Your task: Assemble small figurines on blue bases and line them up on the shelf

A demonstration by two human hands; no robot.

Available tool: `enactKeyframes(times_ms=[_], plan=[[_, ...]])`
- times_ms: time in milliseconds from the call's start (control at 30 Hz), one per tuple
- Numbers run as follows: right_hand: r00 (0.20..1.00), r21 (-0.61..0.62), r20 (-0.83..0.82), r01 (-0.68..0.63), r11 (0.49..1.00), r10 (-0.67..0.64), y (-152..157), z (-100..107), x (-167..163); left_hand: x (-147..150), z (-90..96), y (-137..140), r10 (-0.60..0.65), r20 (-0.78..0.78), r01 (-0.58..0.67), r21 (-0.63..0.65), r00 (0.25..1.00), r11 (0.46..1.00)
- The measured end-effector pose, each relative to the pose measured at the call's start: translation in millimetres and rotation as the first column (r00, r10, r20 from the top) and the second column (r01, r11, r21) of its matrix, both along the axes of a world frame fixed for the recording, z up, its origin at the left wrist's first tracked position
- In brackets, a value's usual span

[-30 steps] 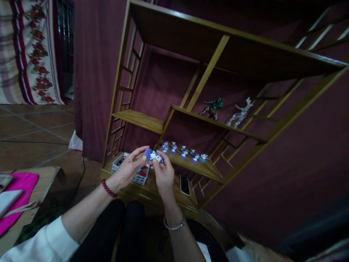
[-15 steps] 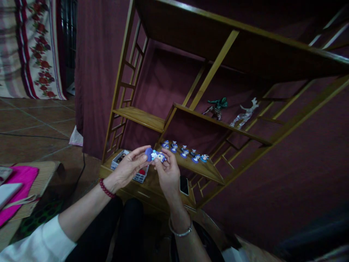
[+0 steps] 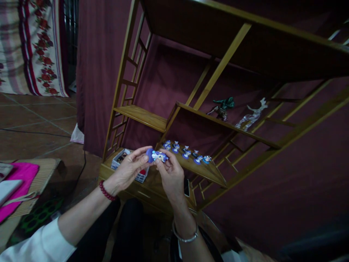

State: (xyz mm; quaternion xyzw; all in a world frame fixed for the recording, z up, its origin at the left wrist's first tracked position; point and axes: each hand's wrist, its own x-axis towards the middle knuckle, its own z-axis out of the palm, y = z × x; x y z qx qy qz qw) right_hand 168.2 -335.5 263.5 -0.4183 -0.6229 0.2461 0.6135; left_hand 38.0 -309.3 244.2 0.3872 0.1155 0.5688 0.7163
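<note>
A small purple-and-white figurine (image 3: 158, 156) lies sideways between my two hands, its round purple base toward the left. My left hand (image 3: 133, 165) pinches the base between thumb and fingers. At the head end, my right hand (image 3: 170, 173) is closed on the figurine with thumb and fingertips. Just beyond my hands, several similar figurines (image 3: 187, 154) stand in rows on a low shelf (image 3: 207, 171). Partly hidden beneath my left hand is a patterned box (image 3: 141, 177) with small items in it, one of them red.
The wooden shelf unit (image 3: 223, 65) rises in front of me. A green-and-brown figure (image 3: 224, 108) and a clear deer ornament (image 3: 252, 114) stand on its upper shelf. A phone (image 3: 187, 187) lies behind my right wrist. At left, a bamboo-topped table (image 3: 46, 174) holds a pink cloth (image 3: 25, 174).
The figurine has turned slightly in my fingers, and both hands still hold it. My right hand has shifted a little rightward, covering more of the phone. The camera view has moved slightly.
</note>
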Motion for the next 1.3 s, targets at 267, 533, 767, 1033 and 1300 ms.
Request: enactKeyframes(times_ms=[267, 533, 767, 1033, 1300], plan=[[1.0, 0.012, 0.029, -0.009, 1.0, 0.009, 5, -1, -2, 0, -2.6, 3, 0.022, -0.033, -0.022, -0.006, 0.999, 1.0], [0.986, 0.069, 0.164, 0.026, 0.997, -0.038, 8, -2, 2, 0, -5.4, 5, 0.03, -0.051, -0.03, -0.005, 0.998, 1.0], [0.949, 0.15, 0.306, 0.03, 0.988, -0.075, 5, 5, 3, 1, -7.5, 5, 0.017, -0.023, -0.017, 0.0, 1.0, 1.0], [0.885, 0.248, 0.46, -0.046, 0.968, -0.076, 2, 16, 10, 0, -7.9, 4, -0.041, 0.01, 0.041, -0.022, 0.999, 0.999], [0.839, 0.264, 0.542, -0.131, 0.956, -0.035, 2, 24, 16, -1, -11.2, 6, -0.083, 0.015, 0.083, -0.031, 0.996, 0.996]])
